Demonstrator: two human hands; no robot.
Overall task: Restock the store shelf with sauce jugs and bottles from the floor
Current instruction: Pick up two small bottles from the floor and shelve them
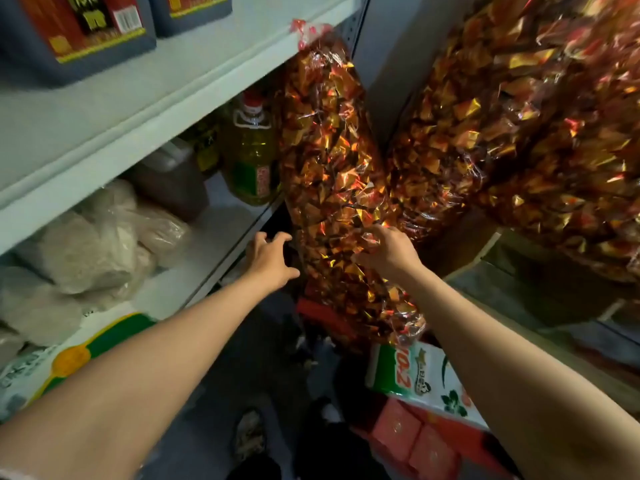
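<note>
A tall clear bag of red-and-gold foil pieces (329,174) leans against the end of the white shelf (114,109). My right hand (388,252) touches its lower part with spread fingers. My left hand (270,258) reaches with spread fingers toward the dark gap beside the bag, holding nothing. Two dark sauce jugs (79,32) with red labels stand on the upper shelf. A yellow oil jug (251,150) with a red cap stands on the lower shelf, behind the bag.
Pale sacks (90,244) and a brown tub (173,181) fill the lower shelf. A second large foil bag (540,109) lies at the right on a counter. Green-and-white packs (426,379) and red boxes (415,441) sit on the dark floor.
</note>
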